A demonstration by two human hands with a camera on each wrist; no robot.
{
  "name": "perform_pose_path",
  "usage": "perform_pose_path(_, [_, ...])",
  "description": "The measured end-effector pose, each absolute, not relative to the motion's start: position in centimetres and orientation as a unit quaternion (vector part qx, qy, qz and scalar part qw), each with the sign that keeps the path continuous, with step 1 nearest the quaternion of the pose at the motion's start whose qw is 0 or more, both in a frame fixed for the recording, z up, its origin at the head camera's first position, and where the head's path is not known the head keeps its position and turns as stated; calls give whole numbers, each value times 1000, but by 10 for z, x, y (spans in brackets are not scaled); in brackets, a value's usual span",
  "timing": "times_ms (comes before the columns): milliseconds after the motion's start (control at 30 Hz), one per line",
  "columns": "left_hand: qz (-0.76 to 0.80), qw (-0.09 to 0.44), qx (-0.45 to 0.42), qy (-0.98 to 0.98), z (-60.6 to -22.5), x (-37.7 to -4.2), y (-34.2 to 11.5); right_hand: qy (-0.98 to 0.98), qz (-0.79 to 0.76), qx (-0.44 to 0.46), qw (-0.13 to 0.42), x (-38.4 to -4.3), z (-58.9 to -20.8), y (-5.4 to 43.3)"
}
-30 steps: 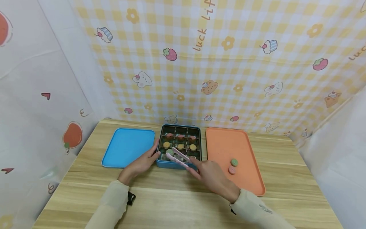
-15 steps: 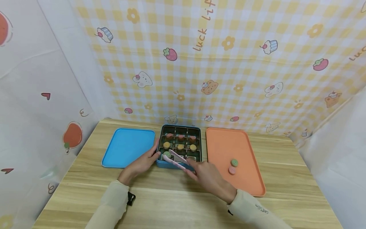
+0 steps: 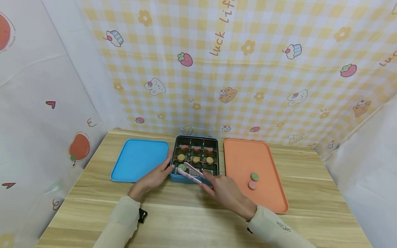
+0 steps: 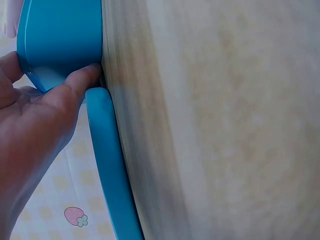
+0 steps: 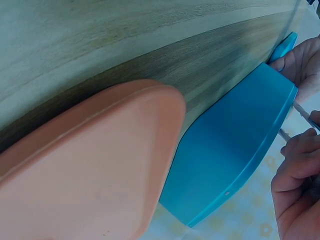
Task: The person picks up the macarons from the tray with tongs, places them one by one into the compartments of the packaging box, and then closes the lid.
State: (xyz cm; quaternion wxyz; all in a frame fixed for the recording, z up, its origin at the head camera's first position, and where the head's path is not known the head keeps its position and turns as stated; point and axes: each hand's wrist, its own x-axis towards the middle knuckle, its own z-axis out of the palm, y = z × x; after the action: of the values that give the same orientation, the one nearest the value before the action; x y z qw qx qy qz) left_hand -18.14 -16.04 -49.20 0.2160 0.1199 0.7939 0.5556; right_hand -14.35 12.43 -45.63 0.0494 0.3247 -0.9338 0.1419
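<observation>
My right hand (image 3: pixel 227 193) grips a pair of pale pink tongs (image 3: pixel 193 175). Their tips lie on either side of a green macaron (image 3: pixel 182 167), which sits in the front-left compartment of the blue box (image 3: pixel 186 179). My left hand (image 3: pixel 156 175) rests along the box's left side, thumb near the rim; in the left wrist view its fingers (image 4: pixel 82 77) press the blue wall. Inside the box, a divided tray holds reddish macarons (image 3: pixel 196 148) in the back row and yellow macarons (image 3: pixel 196 159) in the middle row.
An orange tray (image 3: pixel 245 155) lies right of the box, with one green macaron (image 3: pixel 254 176) and one pink macaron (image 3: pixel 252 185) on it. A blue lid-like tray (image 3: pixel 139 160) lies to the left. Behind the wooden table (image 3: pixel 173 220) hangs a checked cloth (image 3: pixel 201 113).
The tongs and the green macaron have shifted slightly left and toward the front, down into the front-left compartment. My left hand has stayed against the box.
</observation>
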Motion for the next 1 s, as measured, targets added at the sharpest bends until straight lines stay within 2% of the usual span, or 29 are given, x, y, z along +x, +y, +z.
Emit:
perform_pose_path(400, [551, 221, 123, 795, -494, -184, -161, -934, 154, 319, 45, -144, -458, 124])
perform_pose_path(633, [549, 219, 122, 797, -494, -184, -161, -932, 163, 318, 61, -144, -455, 127])
perform_pose_path(1000, [546, 220, 117, 800, -493, -184, -160, -933, 230, 271, 47, -146, -445, 162])
